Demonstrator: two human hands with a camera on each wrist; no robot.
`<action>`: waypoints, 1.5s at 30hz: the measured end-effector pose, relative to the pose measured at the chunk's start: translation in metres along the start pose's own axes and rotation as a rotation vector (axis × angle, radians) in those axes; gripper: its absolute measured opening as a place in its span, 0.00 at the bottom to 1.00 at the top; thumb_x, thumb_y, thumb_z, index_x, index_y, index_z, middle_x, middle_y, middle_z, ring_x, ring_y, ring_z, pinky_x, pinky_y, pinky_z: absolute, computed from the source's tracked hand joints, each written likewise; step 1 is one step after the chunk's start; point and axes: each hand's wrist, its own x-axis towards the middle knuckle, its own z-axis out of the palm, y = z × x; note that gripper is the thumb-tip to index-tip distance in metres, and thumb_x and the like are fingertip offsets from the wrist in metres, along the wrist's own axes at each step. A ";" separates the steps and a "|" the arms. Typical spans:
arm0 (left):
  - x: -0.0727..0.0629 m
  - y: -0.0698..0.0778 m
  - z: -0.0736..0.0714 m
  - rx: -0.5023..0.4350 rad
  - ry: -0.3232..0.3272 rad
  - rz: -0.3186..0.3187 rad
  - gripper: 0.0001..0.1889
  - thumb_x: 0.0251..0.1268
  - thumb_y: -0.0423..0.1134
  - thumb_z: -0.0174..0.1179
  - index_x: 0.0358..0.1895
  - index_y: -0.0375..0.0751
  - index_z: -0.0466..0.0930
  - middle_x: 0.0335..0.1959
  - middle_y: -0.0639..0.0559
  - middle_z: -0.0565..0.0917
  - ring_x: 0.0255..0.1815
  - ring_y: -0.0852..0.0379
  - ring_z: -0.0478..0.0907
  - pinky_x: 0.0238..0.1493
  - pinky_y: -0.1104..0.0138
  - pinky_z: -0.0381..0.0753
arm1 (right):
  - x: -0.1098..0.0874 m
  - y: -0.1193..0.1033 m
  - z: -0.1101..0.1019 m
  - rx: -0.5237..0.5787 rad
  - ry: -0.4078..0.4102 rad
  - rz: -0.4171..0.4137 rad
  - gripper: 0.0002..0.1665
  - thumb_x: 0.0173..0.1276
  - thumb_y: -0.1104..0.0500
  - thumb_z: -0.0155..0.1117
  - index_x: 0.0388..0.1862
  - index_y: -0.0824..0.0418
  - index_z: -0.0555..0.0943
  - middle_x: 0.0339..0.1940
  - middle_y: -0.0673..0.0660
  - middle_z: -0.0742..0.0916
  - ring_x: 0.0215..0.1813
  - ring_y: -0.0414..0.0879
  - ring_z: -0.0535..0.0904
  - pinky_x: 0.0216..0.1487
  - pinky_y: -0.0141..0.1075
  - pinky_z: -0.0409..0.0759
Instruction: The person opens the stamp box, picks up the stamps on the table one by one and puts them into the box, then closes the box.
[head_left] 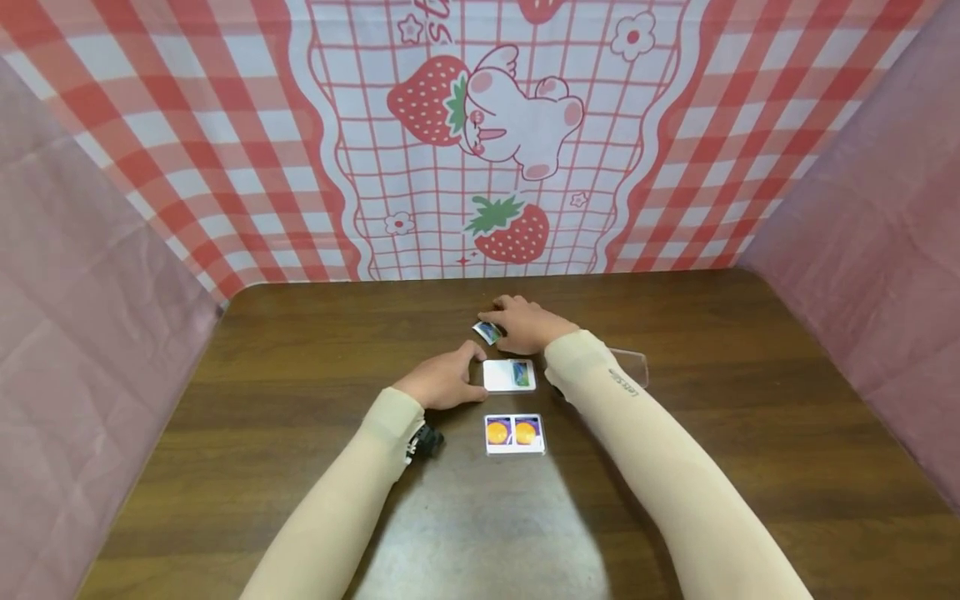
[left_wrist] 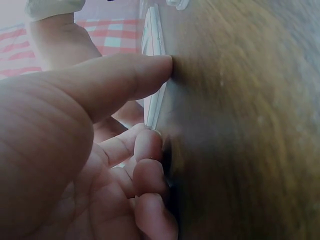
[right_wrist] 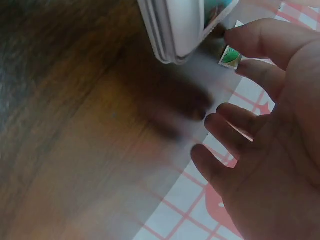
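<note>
My left hand (head_left: 447,379) holds the near and far left corners of a flat, clear-edged white card holder (head_left: 497,377) lying on the table. In the left wrist view, its thumb crosses beside the holder (left_wrist: 154,60) and the other fingers curl below. On the holder's right half sits a small green-and-blue picture (head_left: 521,374). Just beyond, my right hand (head_left: 525,323) pinches a second small picture piece (head_left: 487,332), tilted, between thumb and forefinger. The right wrist view has this piece (right_wrist: 230,57) at the fingertips, with the remaining fingers loosely bent.
Nearer on the wooden table (head_left: 300,333) lies another clear holder (head_left: 514,450) with two orange-and-purple pictures. A transparent plate (head_left: 633,364) is partly hidden behind the right forearm. A checked strawberry cloth (head_left: 487,167) hangs at the back, with pink cloth on both sides.
</note>
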 end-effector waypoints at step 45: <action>-0.001 0.002 -0.001 0.008 0.000 0.001 0.31 0.70 0.52 0.67 0.69 0.47 0.66 0.44 0.47 0.82 0.44 0.53 0.80 0.50 0.54 0.79 | -0.006 0.008 0.005 0.012 0.163 0.006 0.23 0.72 0.48 0.70 0.61 0.57 0.83 0.58 0.59 0.81 0.61 0.57 0.76 0.64 0.52 0.76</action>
